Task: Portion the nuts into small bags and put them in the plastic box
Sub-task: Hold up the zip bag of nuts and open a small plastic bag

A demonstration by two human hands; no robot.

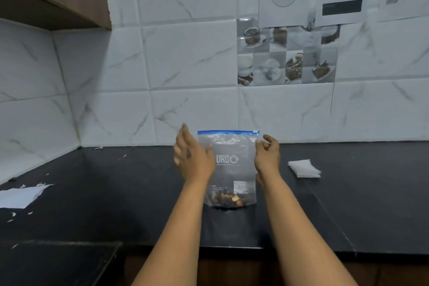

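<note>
Right, my right hand [267, 155] pinches the floppy zip bag [228, 169] at its upper edge. My left hand [193, 160] is open beside it. Nuts [226, 199] weigh down its bottom, so grip high.

A clear zip bag [229, 167] with nuts [226, 199] at its bottom stands between both hands. The right hand [268, 158] pinches its upper edge; the left hand [192, 158], fingers straight, touches its other side. A stack of small bags [304, 168] lies right of the right hand.
</note>
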